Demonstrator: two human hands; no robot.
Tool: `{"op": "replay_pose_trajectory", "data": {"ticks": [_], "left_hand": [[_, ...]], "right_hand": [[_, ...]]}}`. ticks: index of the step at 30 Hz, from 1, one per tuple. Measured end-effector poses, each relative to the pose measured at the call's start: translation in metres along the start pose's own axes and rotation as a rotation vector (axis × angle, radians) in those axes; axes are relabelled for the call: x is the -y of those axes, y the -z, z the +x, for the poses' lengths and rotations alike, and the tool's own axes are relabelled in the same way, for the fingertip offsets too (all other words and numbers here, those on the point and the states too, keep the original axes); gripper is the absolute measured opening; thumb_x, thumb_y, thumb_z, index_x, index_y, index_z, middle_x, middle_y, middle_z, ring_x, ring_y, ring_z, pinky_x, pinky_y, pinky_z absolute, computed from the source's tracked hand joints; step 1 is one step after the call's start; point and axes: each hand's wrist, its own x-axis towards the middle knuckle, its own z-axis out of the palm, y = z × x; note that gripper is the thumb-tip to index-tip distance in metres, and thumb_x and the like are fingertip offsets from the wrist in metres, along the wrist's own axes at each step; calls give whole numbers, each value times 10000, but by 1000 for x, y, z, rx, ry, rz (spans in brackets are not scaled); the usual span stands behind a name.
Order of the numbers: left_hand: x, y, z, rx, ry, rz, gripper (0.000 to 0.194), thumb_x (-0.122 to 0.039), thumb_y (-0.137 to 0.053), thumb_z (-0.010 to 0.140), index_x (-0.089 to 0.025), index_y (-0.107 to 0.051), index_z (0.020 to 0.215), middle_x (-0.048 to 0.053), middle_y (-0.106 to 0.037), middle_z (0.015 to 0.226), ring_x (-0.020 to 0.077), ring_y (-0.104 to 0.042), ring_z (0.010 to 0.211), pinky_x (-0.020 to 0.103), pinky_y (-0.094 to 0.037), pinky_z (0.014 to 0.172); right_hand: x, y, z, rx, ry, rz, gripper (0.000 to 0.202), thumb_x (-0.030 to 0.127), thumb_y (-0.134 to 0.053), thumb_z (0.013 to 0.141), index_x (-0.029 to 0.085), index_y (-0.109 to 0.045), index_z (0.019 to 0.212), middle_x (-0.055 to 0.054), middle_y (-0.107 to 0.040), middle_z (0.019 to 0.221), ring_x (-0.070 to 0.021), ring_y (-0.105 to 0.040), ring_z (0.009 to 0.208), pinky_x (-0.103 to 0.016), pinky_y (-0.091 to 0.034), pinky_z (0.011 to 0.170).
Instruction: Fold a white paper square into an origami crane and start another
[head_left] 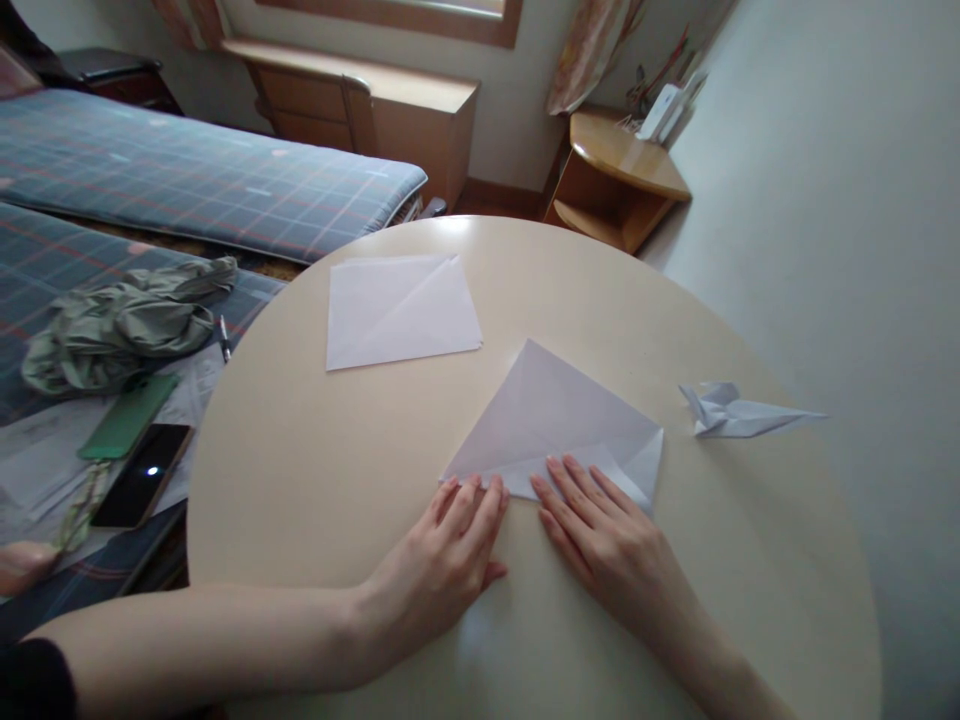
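Observation:
A white sheet of paper (551, 415) lies on the round table with one corner pointing away from me, its near edge folded over in a strip. My left hand (450, 550) rests its fingertips on the left part of that near edge, fingers stretched and side by side. Flat across the folded strip on the right lies my right hand (604, 530), its fingers slightly spread. The palms hide part of the tabletop. To the right stands a folded white paper bird (739, 412), apart from both hands. Farther back is a stack of white paper (401, 310) with a diagonal crease on top.
The cream round table (300, 470) adjoins a white wall (847, 200) on the right. On the left, a plaid bed (225, 180) holds crumpled grey-green cloth (127, 325), a green phone case (127, 418), a black phone (142, 475), and a pen (224, 340). Wooden corner shelf (622, 155) stands behind.

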Motion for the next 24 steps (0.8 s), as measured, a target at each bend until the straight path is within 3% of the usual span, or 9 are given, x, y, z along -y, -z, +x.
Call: {"op": "replay_pose_trajectory", "data": {"ticks": [8,14,24], "left_hand": [[1,4,-2,28,21,27,502,-398,-352,938,-49,-457,1283,132,-477,1328,299,-469,1158,403,-410,956],[5,7,-5,42,63,54,605,-497,-376,905,-45,-430,1304,169,-452,1342,315,-456,1185,408,-405,966],[-5,12,-14,-101,25,34,383,-243,-388,917,-52,-507,1226,122,-541,1271,263,-500,1158,352,-379,982]], "right_hand": [[-1,0,-1,13,7,8,312,196,-426,904,129,-601,1154,-128,-573,1231,-254,-535,1143,-413,-457,945],[-2,-2,-2,17,9,17,311,198,-433,905,128,-599,1158,-136,-563,1241,-257,-533,1145,-416,-460,941],[-2,-1,-1,-9,28,6,307,188,-440,903,106,-597,1153,-146,-570,1229,-265,-539,1136,-421,-456,943]]}}
